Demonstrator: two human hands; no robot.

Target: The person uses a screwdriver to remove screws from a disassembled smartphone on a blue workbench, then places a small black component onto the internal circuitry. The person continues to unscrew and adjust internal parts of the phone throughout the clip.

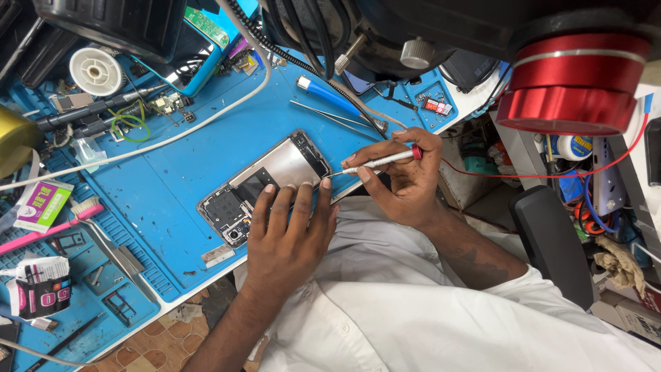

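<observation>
An opened phone [275, 172], back cover off, lies on the blue work mat [179, 186] with its silver battery and circuit boards showing. My left hand [289, 231] rests flat on its near edge, fingertips pressing the frame. My right hand [406, 176] pinches a slim silver screwdriver [375, 164] with a red end cap. Its tip touches the phone's right end near my left fingertips.
Tweezers [330, 114] and a blue-handled tool [330, 95] lie beyond the phone. A pink toothbrush [48, 234], small packets, a white spool [96, 71] and cables crowd the mat's left side. A red-ringed microscope head [571, 83] hangs at upper right; a black chair arm [551, 241] stands right.
</observation>
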